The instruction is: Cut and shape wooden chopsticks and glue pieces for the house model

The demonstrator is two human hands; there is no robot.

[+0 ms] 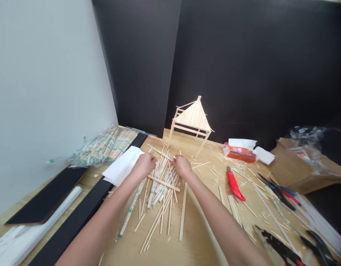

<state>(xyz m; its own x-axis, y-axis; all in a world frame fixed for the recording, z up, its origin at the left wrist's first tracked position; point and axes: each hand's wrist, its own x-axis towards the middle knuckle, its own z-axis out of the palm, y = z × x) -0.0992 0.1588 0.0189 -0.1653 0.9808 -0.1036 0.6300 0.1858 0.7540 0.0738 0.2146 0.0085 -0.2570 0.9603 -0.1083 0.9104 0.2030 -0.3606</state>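
Observation:
Both hands are over a loose pile of pale wooden sticks (162,184) on the wooden table. My left hand (146,163) is closed at the pile's upper left, beside a white paper sheet (124,166); what its fingers hold is too small to tell. My right hand (181,166) is closed at the upper right of the pile, its fingertips at the end of a thin stick or strip (160,152) that slants between the hands. Behind them stands a small stick-built structure (194,116) with a sloping slatted roof on thin legs.
Bagged sticks (103,147) lie at the left, near black boards (48,195). On the right are a red cutter (234,184), an orange box (240,152), pliers (278,192), a glue gun (278,245) and a cardboard box (289,166). Dark panels rise behind the table.

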